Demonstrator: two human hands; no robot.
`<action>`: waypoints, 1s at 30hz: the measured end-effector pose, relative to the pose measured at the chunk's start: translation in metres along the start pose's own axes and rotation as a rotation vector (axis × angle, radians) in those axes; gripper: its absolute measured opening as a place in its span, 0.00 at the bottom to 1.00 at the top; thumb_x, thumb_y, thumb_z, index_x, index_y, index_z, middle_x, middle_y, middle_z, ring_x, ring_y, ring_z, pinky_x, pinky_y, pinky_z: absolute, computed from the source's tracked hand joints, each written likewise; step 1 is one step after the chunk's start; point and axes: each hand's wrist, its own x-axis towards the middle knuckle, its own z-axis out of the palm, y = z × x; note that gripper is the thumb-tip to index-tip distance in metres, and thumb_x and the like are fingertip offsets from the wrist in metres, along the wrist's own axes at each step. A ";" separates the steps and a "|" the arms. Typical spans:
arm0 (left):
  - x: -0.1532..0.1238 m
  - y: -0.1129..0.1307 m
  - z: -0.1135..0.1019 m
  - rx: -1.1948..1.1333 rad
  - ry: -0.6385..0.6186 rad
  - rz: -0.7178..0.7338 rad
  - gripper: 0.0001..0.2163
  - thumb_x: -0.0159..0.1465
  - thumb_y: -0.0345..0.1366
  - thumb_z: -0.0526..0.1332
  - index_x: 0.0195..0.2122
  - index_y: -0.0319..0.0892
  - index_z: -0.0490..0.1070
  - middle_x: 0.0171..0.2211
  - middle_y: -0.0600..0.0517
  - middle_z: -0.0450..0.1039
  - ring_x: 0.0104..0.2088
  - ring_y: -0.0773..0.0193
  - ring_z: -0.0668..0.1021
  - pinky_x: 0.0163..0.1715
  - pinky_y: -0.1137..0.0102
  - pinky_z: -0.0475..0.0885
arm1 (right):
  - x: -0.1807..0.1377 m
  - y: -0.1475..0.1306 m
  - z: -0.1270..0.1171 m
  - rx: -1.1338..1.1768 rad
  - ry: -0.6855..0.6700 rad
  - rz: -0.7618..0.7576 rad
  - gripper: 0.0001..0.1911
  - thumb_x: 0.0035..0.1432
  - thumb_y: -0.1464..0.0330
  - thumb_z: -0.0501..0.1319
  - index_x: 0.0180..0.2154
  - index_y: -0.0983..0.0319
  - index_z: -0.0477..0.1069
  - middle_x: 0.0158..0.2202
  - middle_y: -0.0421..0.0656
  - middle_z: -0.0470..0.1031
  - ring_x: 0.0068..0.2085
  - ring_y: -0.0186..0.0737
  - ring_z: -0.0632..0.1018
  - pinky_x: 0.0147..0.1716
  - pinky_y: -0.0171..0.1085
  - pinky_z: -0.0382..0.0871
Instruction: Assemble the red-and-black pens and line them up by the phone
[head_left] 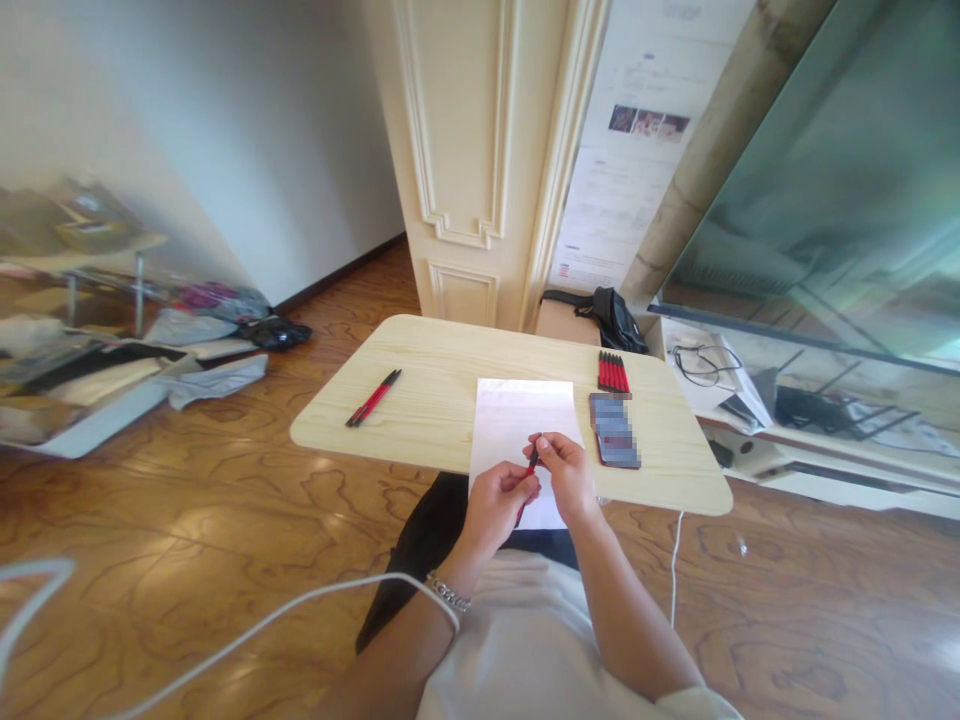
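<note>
Over the near half of a white sheet of paper [510, 415], both my hands hold one red and black pen [533, 462]. My left hand [496, 505] is closed around its lower, red part. The fingers of my right hand [564, 470] pinch its black upper end. The pen is tilted, its lower tip pointing down toward me. To the right of the paper lies a phone [613, 432] with its screen lit. Behind the phone several red and black pens [613, 372] lie side by side. Two similar pens [373, 398] rest on the left part of the table.
The pale wooden table [435, 345] has rounded corners. A white cable [300, 607] crosses my left forearm, and another hangs under the table's right side. A black bag [619, 318] sits behind the table. Boxes and bags [217, 300] lie on the floor at left; a large screen [840, 200] stands at right.
</note>
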 end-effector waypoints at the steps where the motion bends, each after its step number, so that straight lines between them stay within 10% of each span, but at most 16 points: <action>1: 0.000 -0.002 0.000 0.020 0.012 -0.004 0.12 0.56 0.43 0.64 0.31 0.39 0.72 0.24 0.51 0.75 0.22 0.68 0.74 0.20 0.76 0.63 | 0.000 0.001 0.001 -0.012 0.012 -0.008 0.13 0.54 0.59 0.62 0.35 0.62 0.74 0.29 0.44 0.77 0.33 0.39 0.76 0.36 0.38 0.68; 19: 0.000 0.010 -0.002 0.121 0.057 0.052 0.13 0.56 0.44 0.64 0.34 0.39 0.77 0.23 0.53 0.75 0.20 0.69 0.71 0.19 0.75 0.62 | -0.004 -0.006 0.002 -0.149 0.005 -0.066 0.17 0.57 0.56 0.59 0.40 0.62 0.72 0.35 0.45 0.77 0.35 0.39 0.75 0.33 0.37 0.67; 30: 0.014 0.025 0.002 -0.252 0.216 0.134 0.15 0.54 0.44 0.67 0.37 0.38 0.72 0.36 0.46 0.78 0.38 0.60 0.79 0.42 0.65 0.72 | -0.027 0.001 0.008 0.160 -0.007 0.036 0.14 0.51 0.60 0.66 0.38 0.60 0.71 0.26 0.39 0.72 0.25 0.32 0.71 0.27 0.34 0.66</action>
